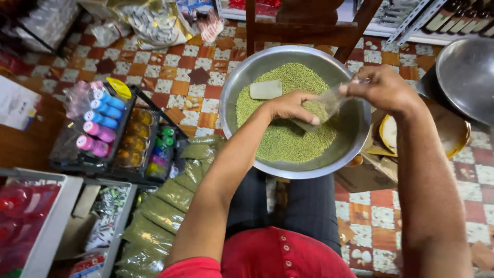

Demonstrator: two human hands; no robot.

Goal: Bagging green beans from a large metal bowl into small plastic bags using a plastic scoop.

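Note:
A wide steel bowl [355,128] rests on my lap, holding a heap of small green grains [288,139] and a flat grey scoop [265,89] lying on them. Over the bowl's right half I hold a small clear plastic bag [321,108] partly filled with the grains. My left hand [290,105] grips the bag's lower end from the left. My right hand [381,88] pinches its upper end at the right. The bag tilts, its filled end low toward my left hand.
Several filled green packets [170,206] lie in a row at my left knee. A black rack with coloured bottles [100,123] stands to the left. A wooden chair [309,25] is beyond the bowl, a second steel bowl [465,74] at the right, cardboard [365,175] below it.

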